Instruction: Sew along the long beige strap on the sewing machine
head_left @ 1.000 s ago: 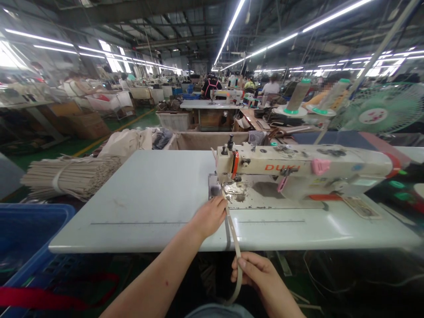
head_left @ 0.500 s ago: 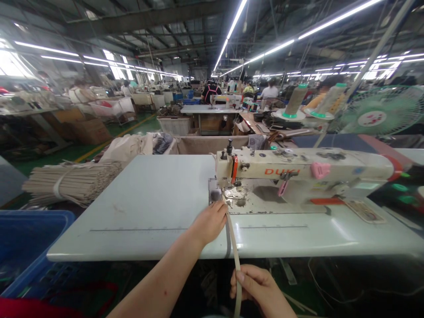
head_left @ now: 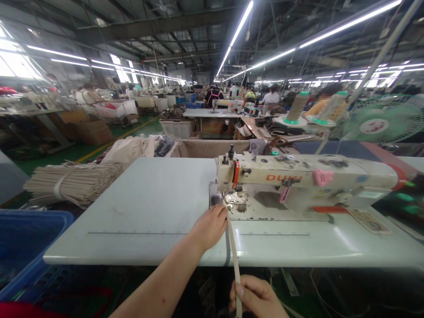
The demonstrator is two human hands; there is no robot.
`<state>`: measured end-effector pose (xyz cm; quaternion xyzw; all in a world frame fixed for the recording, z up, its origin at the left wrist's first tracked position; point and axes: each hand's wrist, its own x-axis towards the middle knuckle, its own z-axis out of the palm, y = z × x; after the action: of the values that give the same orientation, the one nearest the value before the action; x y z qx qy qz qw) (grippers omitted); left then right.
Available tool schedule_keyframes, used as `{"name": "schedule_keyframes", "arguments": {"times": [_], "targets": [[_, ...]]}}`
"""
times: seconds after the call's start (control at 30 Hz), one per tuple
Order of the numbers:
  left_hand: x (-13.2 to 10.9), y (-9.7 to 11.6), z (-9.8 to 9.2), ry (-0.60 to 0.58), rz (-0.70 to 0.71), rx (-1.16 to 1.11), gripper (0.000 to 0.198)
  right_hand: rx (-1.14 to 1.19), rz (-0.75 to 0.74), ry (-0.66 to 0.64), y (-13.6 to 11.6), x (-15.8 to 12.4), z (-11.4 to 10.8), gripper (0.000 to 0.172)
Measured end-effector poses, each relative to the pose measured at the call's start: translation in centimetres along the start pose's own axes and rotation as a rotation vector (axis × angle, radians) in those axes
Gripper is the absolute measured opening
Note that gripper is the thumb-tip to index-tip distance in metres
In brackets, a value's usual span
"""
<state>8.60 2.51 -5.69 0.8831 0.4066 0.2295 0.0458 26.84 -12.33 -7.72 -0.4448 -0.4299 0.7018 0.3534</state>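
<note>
Between the two hands runs a narrow beige strip, drawn nearly straight across the front edge of the table. Its upper part passes the fingertips of the left hand and reaches in under the head of the sewing machine; its lower part passes through the right hand and leaves the view below it.

The right hand, nearer the wearer than the table edge, holds the strip pinched between thumb and bent fingers. The left hand lies low over the table, its fingers close together and their tips against the strip; whether they grip it or only press on it, I cannot tell.

Just beyond the left fingertips is the needle area, its fine parts too small to make out. Right of the left hand stretches the machine's pale arm, with orange lettering and a pink piece fixed to its front.

Under the left hand spreads the pale table, marked with a ruler line on both sides of that hand. A grey band crosses the tabletop just beside the strip.

Well to the left of both hands are a blue crate and, behind it, a bundle of beige strips tied with a white band. Far beyond the right hand, past the machine, stand two thread cones and a green fan. Farther ahead of both hands, a person with pink straps is at another table.
</note>
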Motion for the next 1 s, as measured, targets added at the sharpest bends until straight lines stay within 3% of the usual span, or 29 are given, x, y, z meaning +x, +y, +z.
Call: {"name": "schedule_keyframes", "arguments": {"times": [0.13,0.3,0.4,0.53,0.67,1.0], "targets": [[-0.2,0.1,-0.3,0.002,0.03,0.011,0.018,-0.177,-0.126,-0.043,0.2,0.7,-0.6,0.051],[-0.2,0.1,-0.3,0.01,0.036,0.019,0.014,-0.301,-0.154,0.038,-1.5,0.8,-0.2,0.05],[-0.3,0.1,-0.3,0.02,0.029,0.007,0.017,-0.212,-0.099,0.089,-2.2,0.8,0.2,0.051],[-0.3,0.1,-0.2,0.024,0.018,-0.006,0.019,-0.008,0.02,0.122,-1.1,1.3,0.1,0.058],[-0.2,0.0,-0.2,0.016,0.009,-0.007,0.019,0.025,0.004,0.127,-0.5,1.2,0.3,0.055],[-0.3,-0.1,-0.3,0.014,0.008,-0.028,0.021,0.041,0.045,0.135,-3.1,-1.1,1.6,0.046]]}}
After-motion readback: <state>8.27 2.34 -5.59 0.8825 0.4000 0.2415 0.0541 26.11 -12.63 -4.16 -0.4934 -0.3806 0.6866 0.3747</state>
